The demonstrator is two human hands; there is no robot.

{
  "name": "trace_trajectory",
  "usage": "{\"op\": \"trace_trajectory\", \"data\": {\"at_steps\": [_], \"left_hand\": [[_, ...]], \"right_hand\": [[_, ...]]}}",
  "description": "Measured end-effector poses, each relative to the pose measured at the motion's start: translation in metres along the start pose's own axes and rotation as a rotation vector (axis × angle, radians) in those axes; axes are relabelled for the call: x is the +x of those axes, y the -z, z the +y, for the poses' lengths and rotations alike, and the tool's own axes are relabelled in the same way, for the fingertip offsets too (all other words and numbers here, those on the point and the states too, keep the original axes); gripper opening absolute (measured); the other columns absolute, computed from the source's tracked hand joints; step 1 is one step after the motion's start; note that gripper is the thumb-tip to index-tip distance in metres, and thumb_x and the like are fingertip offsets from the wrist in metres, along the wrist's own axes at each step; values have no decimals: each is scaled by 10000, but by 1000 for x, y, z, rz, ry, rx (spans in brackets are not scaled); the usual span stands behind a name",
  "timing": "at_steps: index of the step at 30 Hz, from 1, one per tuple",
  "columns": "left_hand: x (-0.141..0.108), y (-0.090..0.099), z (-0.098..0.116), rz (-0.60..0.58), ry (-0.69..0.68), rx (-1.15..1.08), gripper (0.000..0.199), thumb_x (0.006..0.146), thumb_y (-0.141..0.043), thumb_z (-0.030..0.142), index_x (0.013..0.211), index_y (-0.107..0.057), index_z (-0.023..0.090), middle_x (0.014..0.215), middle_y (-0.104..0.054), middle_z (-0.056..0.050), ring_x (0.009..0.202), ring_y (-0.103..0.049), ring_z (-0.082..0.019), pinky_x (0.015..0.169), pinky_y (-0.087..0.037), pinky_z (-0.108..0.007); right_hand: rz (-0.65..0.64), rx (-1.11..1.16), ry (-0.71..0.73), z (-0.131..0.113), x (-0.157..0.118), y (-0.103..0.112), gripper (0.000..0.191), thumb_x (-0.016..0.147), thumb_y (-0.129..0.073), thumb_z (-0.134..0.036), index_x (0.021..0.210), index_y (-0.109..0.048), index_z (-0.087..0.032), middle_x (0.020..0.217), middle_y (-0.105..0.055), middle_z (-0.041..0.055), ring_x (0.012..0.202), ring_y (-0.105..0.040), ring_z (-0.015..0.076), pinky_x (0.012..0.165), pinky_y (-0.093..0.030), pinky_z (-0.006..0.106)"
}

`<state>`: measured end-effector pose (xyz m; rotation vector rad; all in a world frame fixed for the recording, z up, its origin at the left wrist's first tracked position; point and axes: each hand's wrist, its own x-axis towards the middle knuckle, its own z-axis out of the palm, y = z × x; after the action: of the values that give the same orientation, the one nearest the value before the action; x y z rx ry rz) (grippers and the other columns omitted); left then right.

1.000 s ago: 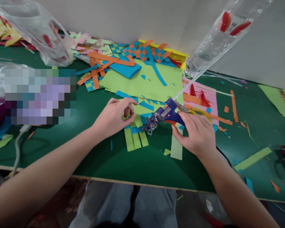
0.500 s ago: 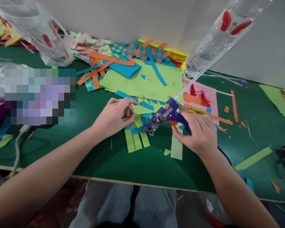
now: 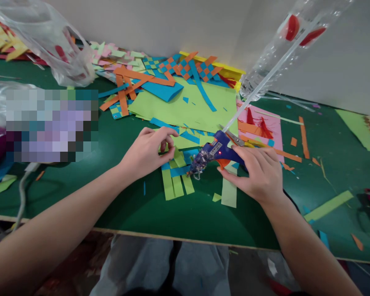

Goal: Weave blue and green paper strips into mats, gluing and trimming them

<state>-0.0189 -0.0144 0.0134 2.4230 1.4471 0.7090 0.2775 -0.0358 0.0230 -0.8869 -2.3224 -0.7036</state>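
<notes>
In my right hand (image 3: 257,172) is a blue hot glue gun (image 3: 225,152) with an orange trigger, a small red light and a clear glue stick (image 3: 253,92) rising from its back. Stringy dried glue covers its front. The nozzle points down left, right by a small weave of green and blue paper strips (image 3: 174,187) on the table. My left hand (image 3: 151,152) is at the weave's upper left, fingers curled, its thumb and a finger at a raised green paper strip (image 3: 178,158). The exact grip is partly hidden.
Green paper sheets (image 3: 185,107), orange strips (image 3: 121,88) and woven blue-orange pieces (image 3: 185,68) lie at the back. Scissors (image 3: 236,139) rest behind the glue gun. A plastic bottle (image 3: 265,65) leans at the wall; a plastic bag (image 3: 70,61) stands left. A cable (image 3: 23,197) crosses the left edge.
The glue gun has tipped slightly, its glue stick swinging a little left and upright. The woven strips have shifted slightly. My left hand stays almost still.
</notes>
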Motion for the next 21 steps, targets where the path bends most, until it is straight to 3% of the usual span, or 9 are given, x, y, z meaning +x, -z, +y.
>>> {"op": "trace_trajectory", "data": {"at_steps": [15, 21], "left_hand": [[0, 0, 0, -15, 6, 2, 270, 858, -522, 227, 1126, -494, 239, 808, -680, 36, 672, -616, -136, 891, -421, -362], [0, 0, -1, 0, -8, -5, 294, 837, -534, 186, 1125, -505, 236, 793, -670, 44, 652, -602, -125, 872, -420, -343]], "right_hand": [[-109, 56, -115, 2, -2, -1, 461, 818, -667, -485, 1124, -568, -155, 950, -728, 97, 843, -669, 218, 762, -444, 342], [-108, 97, -120, 3, -3, -2, 473, 807, -689, -441, 1143, -552, -138, 940, -717, 99, 841, -667, 219, 760, -434, 353]]}}
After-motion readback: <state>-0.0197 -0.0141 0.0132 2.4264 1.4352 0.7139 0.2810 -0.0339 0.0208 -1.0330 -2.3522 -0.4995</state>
